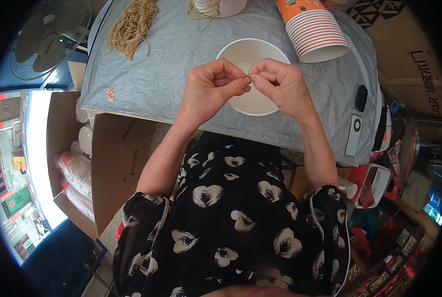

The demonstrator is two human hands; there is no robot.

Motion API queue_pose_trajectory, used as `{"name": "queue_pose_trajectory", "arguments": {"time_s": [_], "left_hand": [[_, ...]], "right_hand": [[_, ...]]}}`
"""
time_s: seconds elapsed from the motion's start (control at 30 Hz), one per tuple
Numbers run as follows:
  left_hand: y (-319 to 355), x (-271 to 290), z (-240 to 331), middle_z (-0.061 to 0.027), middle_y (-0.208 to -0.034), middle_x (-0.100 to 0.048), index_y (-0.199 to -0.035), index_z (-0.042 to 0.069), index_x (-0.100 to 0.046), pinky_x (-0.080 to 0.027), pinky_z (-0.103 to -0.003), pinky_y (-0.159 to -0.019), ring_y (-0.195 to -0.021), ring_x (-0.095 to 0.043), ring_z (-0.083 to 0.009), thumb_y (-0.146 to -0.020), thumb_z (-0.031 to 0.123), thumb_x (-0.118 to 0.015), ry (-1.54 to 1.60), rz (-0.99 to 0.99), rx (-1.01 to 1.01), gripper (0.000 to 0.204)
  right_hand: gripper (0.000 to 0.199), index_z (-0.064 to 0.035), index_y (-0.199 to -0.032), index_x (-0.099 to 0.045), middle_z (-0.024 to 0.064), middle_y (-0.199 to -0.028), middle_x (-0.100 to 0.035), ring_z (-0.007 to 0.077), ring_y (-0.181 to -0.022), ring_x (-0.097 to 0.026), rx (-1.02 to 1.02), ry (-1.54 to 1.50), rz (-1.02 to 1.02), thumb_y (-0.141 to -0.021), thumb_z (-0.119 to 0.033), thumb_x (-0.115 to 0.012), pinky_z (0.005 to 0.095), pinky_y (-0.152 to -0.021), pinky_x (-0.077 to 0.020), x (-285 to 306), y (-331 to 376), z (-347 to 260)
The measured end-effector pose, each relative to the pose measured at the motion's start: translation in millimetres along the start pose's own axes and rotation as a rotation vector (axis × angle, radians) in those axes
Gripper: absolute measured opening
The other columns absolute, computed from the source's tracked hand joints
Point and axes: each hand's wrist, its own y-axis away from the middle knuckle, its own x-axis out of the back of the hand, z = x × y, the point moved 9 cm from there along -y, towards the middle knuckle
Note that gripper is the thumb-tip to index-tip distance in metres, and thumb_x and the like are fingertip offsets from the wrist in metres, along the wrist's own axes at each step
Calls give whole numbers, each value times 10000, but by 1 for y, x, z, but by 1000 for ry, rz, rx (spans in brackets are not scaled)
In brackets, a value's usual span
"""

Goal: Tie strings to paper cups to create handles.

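Tan cord bit [248,80], prob., pinched over white paper tub [248,48]

It's tiny & mostly hidden by fingers, so ID isn't certain. Person's L hand [217,89] and R hand [282,88] each have the grip together, thumb to forefinger, clamped on it, tips almost meeting. Should be v. light, soft, easy to drop; best held at its ends. Tub sits mouth up nr front edge of the worktop [151,81]; prob. light, stiffish but crushable, so take it by the rim. Grey crinkled cover also carries tan cord bundle [132,30], stacked paper tubs [316,35] and phone [353,135]. Room: fan [50,45] far L, cardboard box [114,171] below worktop height.
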Motion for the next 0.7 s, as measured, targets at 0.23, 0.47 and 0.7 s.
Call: {"name": "queue_pose_trajectory", "arguments": {"time_s": [0.23, 0.47, 0.7], "left_hand": [[-2, 0, -5, -107, -901, -732, -946, -29, -645, -605, -247, -761, -854, -732, -153, -913, -12, -708, 101, -15, 30, 73], [-4, -1, -4, -110, -897, -733, -941, -34, -648, -606, -249, -747, -841, -734, -153, -905, -14, -714, 83, -24, 41, 78], [-2, -2, -1, -106, -880, -733, -933, -40, -649, -597, -242, -746, -834, -728, -141, -894, -14, -721, 16, -25, 50, 87]], "right_hand": [[123, 24, -1001, -668, -60, -628, -553, 15, -566, -462, -134, -304, 42, -960, -80, -619, 198, -530, -393, 2, 2, 13], [110, 15, -1013, -676, -37, -649, -594, 23, -579, -501, -49, -190, -78, -961, -69, -628, 199, -538, -414, 0, 1, 2], [77, 23, -998, -652, -42, -644, -574, 20, -568, -498, -37, -62, -69, -956, -32, -621, 188, -525, -402, -4, 2, -4]]}}
